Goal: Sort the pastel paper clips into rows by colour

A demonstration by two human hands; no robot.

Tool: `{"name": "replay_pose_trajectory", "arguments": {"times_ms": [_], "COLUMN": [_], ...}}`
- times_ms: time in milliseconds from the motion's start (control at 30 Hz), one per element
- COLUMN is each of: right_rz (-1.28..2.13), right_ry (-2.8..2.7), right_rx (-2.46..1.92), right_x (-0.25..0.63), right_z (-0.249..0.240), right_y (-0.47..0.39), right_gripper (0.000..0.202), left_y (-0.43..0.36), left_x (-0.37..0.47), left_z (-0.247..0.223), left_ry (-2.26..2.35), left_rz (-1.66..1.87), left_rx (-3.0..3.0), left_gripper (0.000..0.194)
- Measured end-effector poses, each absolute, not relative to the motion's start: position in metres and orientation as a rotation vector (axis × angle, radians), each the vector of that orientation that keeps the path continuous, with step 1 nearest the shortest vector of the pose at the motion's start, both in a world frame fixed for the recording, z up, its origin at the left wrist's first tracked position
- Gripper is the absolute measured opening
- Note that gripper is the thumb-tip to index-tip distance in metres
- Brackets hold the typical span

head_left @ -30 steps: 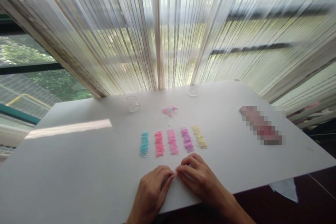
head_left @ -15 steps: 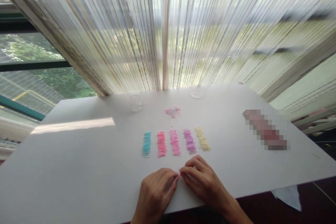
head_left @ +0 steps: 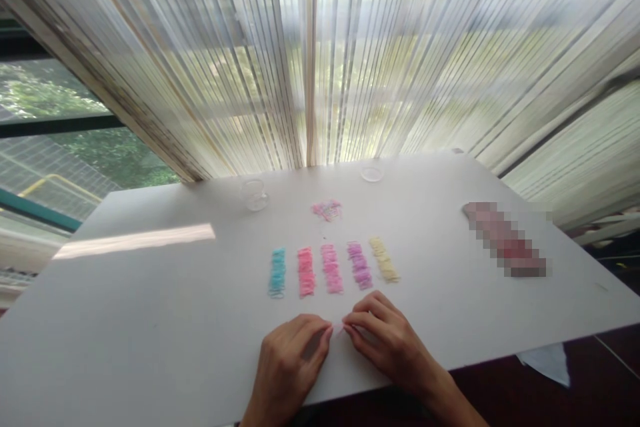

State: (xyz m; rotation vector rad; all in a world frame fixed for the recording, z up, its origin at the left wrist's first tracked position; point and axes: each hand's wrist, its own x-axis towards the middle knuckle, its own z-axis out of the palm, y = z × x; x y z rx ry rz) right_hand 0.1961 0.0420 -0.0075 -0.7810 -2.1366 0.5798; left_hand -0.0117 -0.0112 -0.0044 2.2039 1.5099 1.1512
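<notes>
Near the table's front edge, my left hand (head_left: 293, 357) and my right hand (head_left: 395, 340) face each other with thumb and fingertips pinched together. A thin, pale pink elastic band (head_left: 338, 329) shows faintly in the small gap between them, seemingly held from both sides. Just beyond my hands, small elastic bands lie sorted by colour in upright strips: blue (head_left: 277, 273), coral pink (head_left: 307, 272), pink (head_left: 331, 269), purple (head_left: 360, 265) and yellow (head_left: 384, 259). Farther back is a loose pile of mixed, mostly pink bands (head_left: 327, 210).
A clear round container (head_left: 255, 196) stands at the back left of the white table (head_left: 150, 320). Near the back edge lies a clear round lid (head_left: 372, 175). A blurred-out reddish object (head_left: 505, 240) rests on the right. Striped curtains (head_left: 310, 67) hang behind the table.
My left hand has moved slightly left, so the gap between my fingertips is wider and a pink band shows there. The whole view has shifted a little.
</notes>
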Motion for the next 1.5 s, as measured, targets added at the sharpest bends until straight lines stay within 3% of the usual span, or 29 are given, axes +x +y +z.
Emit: {"name": "replay_pose_trajectory", "arguments": {"times_ms": [333, 733, 1500], "right_rz": [0.588, 0.612, 0.655], "right_ry": [-2.127, -2.081, -2.039], "right_rx": [-0.764, -0.796, -0.818], "right_x": [0.196, 0.196, 0.198], "right_z": [-0.01, -0.009, -0.007], "right_y": [0.042, 0.042, 0.042], "right_gripper": [0.011, 0.012, 0.012], "left_y": [-0.012, -0.003, -0.003], "left_x": [-0.014, -0.054, -0.034], "left_z": [0.001, 0.002, -0.006], "left_ry": [1.524, 1.925, 2.034], "left_rz": [1.166, 0.983, 0.812], "left_rx": [2.221, 2.307, 2.506], "left_gripper": [0.01, 0.038, 0.039]}}
